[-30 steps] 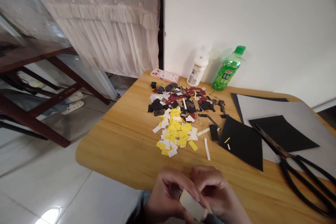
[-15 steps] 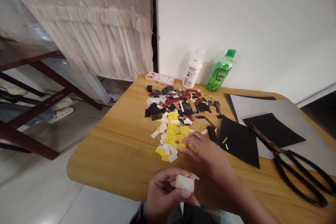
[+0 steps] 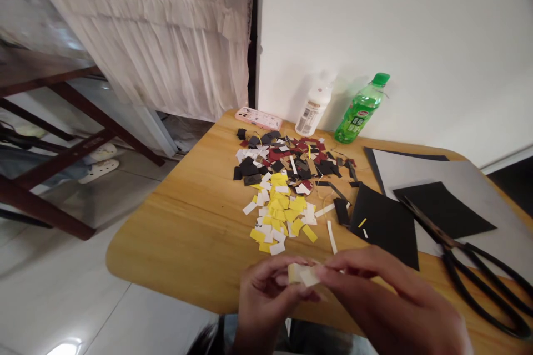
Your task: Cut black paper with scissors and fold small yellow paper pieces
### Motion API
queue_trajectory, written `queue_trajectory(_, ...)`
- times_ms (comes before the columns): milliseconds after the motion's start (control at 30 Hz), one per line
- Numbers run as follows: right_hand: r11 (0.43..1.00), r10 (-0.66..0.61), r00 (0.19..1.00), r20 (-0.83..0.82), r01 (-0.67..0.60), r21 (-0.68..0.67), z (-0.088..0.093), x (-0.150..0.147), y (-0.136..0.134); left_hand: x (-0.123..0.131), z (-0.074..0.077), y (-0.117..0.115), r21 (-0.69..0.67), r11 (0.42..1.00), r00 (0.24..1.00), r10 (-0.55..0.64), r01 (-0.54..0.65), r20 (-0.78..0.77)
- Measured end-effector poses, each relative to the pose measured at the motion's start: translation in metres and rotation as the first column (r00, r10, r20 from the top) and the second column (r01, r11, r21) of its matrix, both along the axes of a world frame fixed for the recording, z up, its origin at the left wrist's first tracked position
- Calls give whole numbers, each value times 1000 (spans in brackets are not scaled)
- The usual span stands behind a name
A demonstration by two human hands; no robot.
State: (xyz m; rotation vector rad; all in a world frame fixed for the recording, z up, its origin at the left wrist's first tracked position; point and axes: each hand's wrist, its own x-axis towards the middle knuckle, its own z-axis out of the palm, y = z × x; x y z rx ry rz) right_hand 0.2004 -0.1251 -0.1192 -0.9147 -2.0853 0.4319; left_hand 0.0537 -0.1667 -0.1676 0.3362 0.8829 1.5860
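Note:
Near the table's front edge my left hand [image 3: 270, 294] is closed round a small stack of pale paper pieces [image 3: 293, 273]. My right hand [image 3: 375, 283] pinches a small white paper piece [image 3: 308, 277] against the stack's face, its fingertips meeting the left ones. Just beyond the hands lies a loose heap of yellow and white paper pieces [image 3: 283, 205]. Behind it spread black, dark red, brown and white scraps [image 3: 291, 158]. A narrow white strip [image 3: 332, 237] lies beyond my right hand.
Big black-handled scissors [image 3: 453, 247] rest on black paper [image 3: 441, 205] and a grey sheet [image 3: 508, 194] at right. At the back stand a white bottle [image 3: 313, 111] and a green bottle [image 3: 361, 111], with a pink phone [image 3: 258, 118] beside them. Another person's shoe [image 3: 100, 170] shows at left.
My right hand has left the yellow and white heap and come back to my left hand, bringing a white paper piece to the stack. The view has shifted slightly.

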Motion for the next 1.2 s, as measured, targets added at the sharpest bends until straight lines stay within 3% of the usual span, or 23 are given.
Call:
queue_trajectory(133,997,-4,1000,22,6,-78,0,-8,-8,2,0,-2,1,1000,999,-1,2,-35)
queue_trajectory(333,998,58,994,95,-56,-22,-3,-7,-7,-2,-9,-2,54,998,996,-17,22,-92)
queue_trajectory(500,991,94,978,187,-111,82,-3,-5,-5,-8,-19,-2,124,984,985,-112,128,-132)
queue_trajectory(633,959,152,945,290,-212,189,4,-4,1,-6,-17,-2,45,998,996,-44,48,-78)
queue_trajectory(733,932,189,919,347,-279,231,7,-4,5,-7,-17,-1,80,994,993,-64,72,-97)
queue_trajectory(900,928,213,904,370,-305,212,8,-5,6,-12,-22,1,112,990,984,-65,84,-166)
queue_trajectory(1200,942,191,930,315,-264,207,12,-8,3,-6,-13,2,81,997,996,1,7,-88)
